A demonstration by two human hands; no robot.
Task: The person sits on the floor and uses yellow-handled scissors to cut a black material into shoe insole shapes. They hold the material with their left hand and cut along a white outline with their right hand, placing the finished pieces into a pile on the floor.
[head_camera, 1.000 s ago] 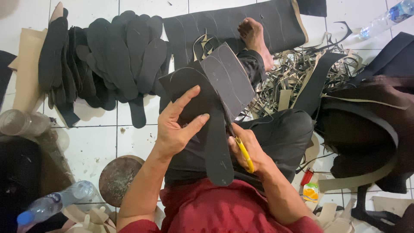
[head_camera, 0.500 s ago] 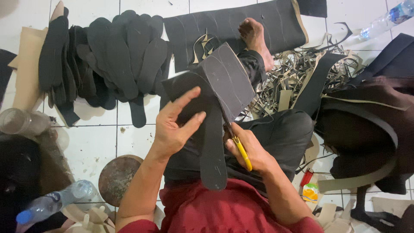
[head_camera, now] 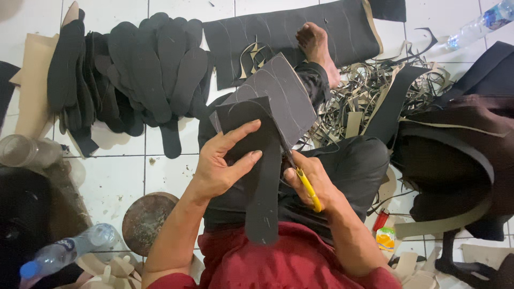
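Note:
I sit cross-legged on a white tiled floor. My left hand [head_camera: 225, 163] grips a dark grey foam sheet [head_camera: 278, 93] marked with curved outlines, thumb on top, over my lap. A long sole-shaped strip [head_camera: 263, 198] of the same sheet hangs down toward my red shirt. My right hand [head_camera: 310, 182] holds yellow-handled scissors [head_camera: 306, 184], blades at the sheet's right edge beside the strip. My bare foot [head_camera: 317, 48] rests on a larger dark sheet [head_camera: 289, 32] spread on the floor ahead.
A heap of cut black insoles [head_camera: 139, 75] lies at the upper left on tan sheets. Tangled offcut strips [head_camera: 375, 96] lie to the right, beside dark rolled material [head_camera: 460, 155]. A round rusty disc [head_camera: 147, 219], plastic bottles [head_camera: 69, 251] and a clear cup [head_camera: 19, 152] sit at left.
The sheet has turned slightly in my left hand and the scissors have advanced along the outline; the hanging strip is a little longer and lower.

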